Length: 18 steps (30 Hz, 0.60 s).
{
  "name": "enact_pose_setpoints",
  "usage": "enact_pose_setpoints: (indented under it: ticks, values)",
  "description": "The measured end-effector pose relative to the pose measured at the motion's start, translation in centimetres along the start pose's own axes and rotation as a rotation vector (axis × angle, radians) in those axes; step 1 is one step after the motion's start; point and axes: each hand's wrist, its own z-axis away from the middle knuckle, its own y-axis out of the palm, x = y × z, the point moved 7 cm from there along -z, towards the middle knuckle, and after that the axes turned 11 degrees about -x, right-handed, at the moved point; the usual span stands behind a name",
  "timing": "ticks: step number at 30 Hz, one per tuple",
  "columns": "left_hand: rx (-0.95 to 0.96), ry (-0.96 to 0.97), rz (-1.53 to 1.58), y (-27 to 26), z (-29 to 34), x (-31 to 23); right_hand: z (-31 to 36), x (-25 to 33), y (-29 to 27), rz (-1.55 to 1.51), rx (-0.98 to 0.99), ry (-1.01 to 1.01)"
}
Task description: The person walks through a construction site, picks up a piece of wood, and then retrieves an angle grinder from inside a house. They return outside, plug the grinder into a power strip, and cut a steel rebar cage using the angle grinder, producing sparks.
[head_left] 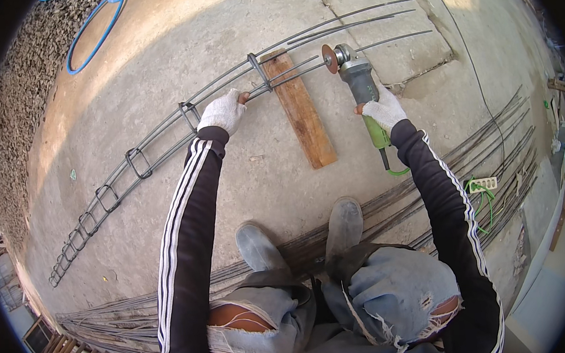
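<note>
My right hand (pixel 384 107), in a white knit glove, grips a green and grey angle grinder (pixel 358 81) by its body. Its thin reddish-brown disc (pixel 331 59) stands at the steel bars, by the end of one bar; whether they touch I cannot tell. My left hand (pixel 225 110), gloved too, is closed round a bar of a long rebar cage (pixel 139 162) with square stirrups. Under the cage's right part lies a wooden plank (pixel 305 127). Bare bar ends run on past the grinder to the right.
Loose rebar rods (pixel 391 209) lie in a long bundle by my boots (pixel 344 226). A power strip (pixel 483 185) with a green cord sits at the right. A black cable (pixel 473 62) crosses the concrete floor (pixel 175 72). A blue hose (pixel 95 45) loops at the upper left beside gravel (pixel 29 83).
</note>
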Motion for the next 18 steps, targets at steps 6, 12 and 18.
enact_pose_setpoints:
  ticks: [6,12,18]
  values:
    - [-0.015,0.015,0.02,0.0,0.0,0.0,0.1,0.4,0.0,0.023,0.007,0.009]
    - [-0.015,0.013,0.043,-0.1,0.1,0.1,0.7,0.6,-0.4,-0.034,-0.009,0.067]
    - [-0.045,0.02,0.02,-0.3,0.0,0.5,1.3,0.8,-1.7,-0.208,-0.012,0.089]
